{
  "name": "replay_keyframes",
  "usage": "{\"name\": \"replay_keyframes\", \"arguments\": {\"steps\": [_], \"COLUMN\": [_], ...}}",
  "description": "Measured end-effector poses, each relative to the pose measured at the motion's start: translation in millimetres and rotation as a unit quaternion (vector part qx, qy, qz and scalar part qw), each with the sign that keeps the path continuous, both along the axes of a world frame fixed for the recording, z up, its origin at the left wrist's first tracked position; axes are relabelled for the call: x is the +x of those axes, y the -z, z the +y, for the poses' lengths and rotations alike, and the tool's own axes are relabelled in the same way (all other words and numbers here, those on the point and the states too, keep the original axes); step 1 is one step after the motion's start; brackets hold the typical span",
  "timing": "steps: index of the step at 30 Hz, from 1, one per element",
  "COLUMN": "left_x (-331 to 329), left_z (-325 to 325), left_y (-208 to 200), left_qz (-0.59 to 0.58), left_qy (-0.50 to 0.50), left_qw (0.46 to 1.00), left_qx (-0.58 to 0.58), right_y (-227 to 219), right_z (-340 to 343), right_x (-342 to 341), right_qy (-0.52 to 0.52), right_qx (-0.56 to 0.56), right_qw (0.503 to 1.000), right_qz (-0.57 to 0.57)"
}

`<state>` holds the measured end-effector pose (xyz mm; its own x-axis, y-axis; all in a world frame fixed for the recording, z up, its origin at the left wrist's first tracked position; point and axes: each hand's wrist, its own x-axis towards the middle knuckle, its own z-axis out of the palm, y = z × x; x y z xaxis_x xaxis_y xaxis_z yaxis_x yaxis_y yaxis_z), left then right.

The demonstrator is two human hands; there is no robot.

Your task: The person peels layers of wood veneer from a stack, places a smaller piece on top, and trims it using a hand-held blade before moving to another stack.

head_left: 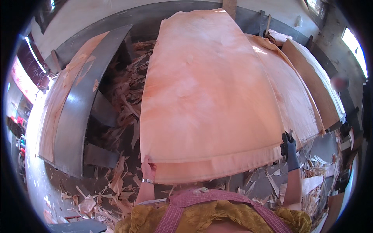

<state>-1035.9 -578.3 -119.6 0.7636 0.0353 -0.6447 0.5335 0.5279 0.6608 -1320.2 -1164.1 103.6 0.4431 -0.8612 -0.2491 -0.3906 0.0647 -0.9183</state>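
Observation:
A large, pale orange-pink sheet of wood veneer [210,89] lies on top of a stack in front of me. Its near edge lies back from the edge of the layer below [186,171], which shows as a strip. My left hand [149,169], bare with a band at the wrist, pinches the sheet's near left corner. At the near right corner is my right hand [288,149], in a dark glove and closed. A small dark pointed thing sticks up from it; its kind is unclear. Whether the right fingers also grip the sheet is hidden.
More veneer sheets [287,85] lie to the right, beside a brown-sided stack [311,81]. On the left stands a grey metal-topped bench [75,120] with veneer strips along it. Torn veneer scraps [126,105] litter the floor between and around the stacks. Another person [340,83] is at the far right.

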Motion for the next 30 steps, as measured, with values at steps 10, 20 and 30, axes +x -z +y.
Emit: {"name": "replay_keyframes", "arguments": {"steps": [10, 20, 30], "left_x": [-58.1, -81.9, -104.6], "left_z": [-37.6, -78.3, -83.3], "left_y": [30.5, 64.9, 101.9], "left_qz": [0.051, 0.080, 0.068], "left_qy": [-0.036, -0.106, -0.089], "left_qw": [0.997, 0.987, 0.987], "left_qx": [0.049, 0.093, 0.115], "right_y": [57.6, 138.6, 231.9], "right_z": [-70.8, -106.2, -138.4], "right_x": [-50.9, -98.7, -112.7], "right_qy": [-0.024, -0.013, -0.017], "right_qx": [-0.041, -0.024, -0.081], "right_qw": [0.999, 1.000, 0.996], "right_qz": [-0.018, -0.012, -0.021]}}
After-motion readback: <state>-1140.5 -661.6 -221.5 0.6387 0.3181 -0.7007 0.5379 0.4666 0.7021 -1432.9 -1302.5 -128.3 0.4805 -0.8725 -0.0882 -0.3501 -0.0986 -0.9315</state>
